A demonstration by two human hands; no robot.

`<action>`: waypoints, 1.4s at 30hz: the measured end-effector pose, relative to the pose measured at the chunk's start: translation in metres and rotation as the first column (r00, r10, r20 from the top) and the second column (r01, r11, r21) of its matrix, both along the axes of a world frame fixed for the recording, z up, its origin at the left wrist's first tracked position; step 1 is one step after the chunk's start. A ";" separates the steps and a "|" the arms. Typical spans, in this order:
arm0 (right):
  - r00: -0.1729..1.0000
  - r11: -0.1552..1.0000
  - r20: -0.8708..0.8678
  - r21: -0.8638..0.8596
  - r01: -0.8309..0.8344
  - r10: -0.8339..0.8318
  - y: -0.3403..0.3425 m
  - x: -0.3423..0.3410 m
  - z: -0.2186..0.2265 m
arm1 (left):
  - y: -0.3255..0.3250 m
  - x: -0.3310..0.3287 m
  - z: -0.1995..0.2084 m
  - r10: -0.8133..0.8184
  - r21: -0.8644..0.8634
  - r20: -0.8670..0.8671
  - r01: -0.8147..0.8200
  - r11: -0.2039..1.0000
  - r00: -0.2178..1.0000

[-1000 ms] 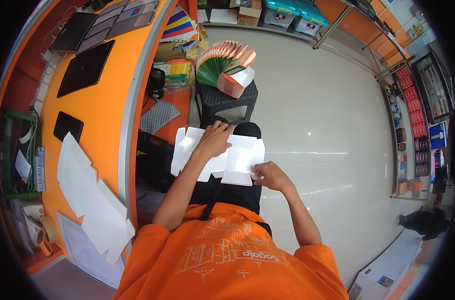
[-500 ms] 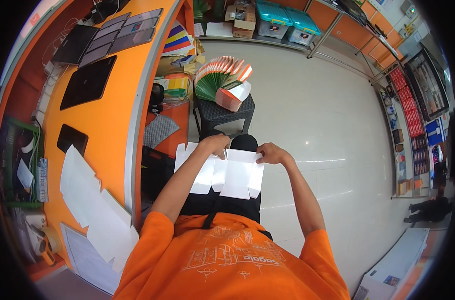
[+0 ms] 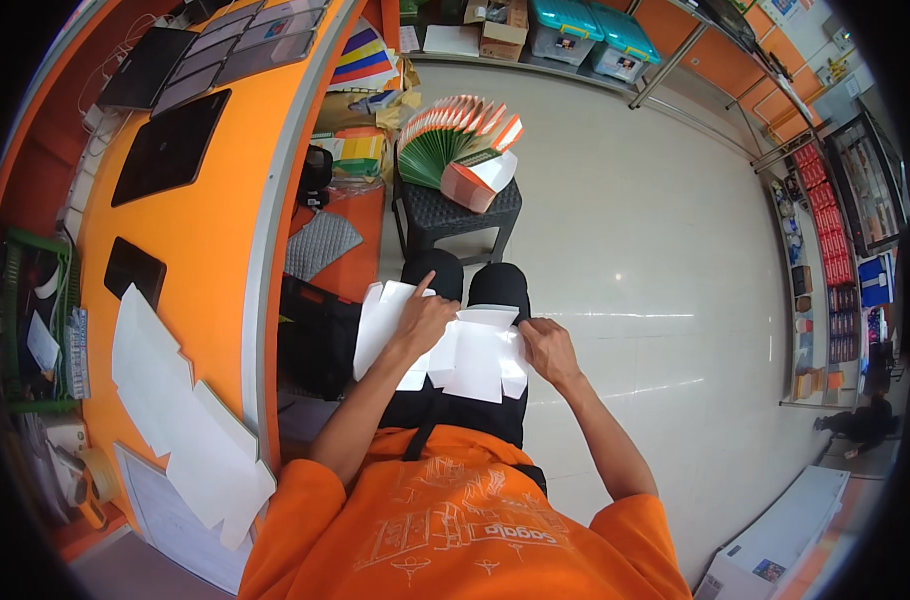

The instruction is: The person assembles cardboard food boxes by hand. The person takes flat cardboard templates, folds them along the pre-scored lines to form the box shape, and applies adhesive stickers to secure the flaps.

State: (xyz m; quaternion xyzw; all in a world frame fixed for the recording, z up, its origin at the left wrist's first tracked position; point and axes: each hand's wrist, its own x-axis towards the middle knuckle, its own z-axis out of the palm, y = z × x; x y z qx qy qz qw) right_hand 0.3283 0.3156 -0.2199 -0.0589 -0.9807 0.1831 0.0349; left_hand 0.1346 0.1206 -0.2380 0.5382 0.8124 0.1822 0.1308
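Across my lap lies an unfolded white carton blank [image 3: 477,358] with creased panels and flaps, partly covered by my hands. My left hand [image 3: 425,320] rests on its middle, index finger stretched out toward the far edge; its other fingers are partly hidden. At the right edge, my right hand [image 3: 549,350] is closed, pinching a side flap between thumb and fingers. The blank's far right flap and right side flaps are bent up a little, while the left panel lies flatter.
Ahead, a dark stool [image 3: 455,218] bears a fan of green and orange-white folded cartons [image 3: 450,145]. On the orange counter [image 3: 220,200] to my left are a black tablet [image 3: 170,148], several phones and more white blanks [image 3: 190,430]. Shelves [image 3: 820,230] stand far right.
My left hand has let go of the far edge and come nearer over the blank, index finger now extended. My right hand has shifted down the right edge, and the right flaps bend up more.
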 end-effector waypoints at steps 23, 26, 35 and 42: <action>0.836 0.327 0.280 -0.826 0.460 -0.472 0.000 0.018 0.027 | 0.018 0.009 0.057 0.062 -0.043 0.343 -0.051 0.998 0.937; 0.947 0.511 0.234 -0.800 0.315 -0.218 0.041 -0.003 0.051 | 0.041 -0.003 0.057 0.074 -0.174 0.382 -0.007 0.985 0.921; 0.928 0.882 0.355 -0.394 0.259 -0.114 0.035 -0.045 0.027 | 0.028 0.002 0.018 0.093 -0.039 0.452 -0.085 0.996 0.887; 0.915 0.921 0.174 -0.083 0.381 -0.363 -0.031 -0.052 0.028 | 0.015 0.004 0.007 0.191 0.008 0.376 -0.209 0.978 0.907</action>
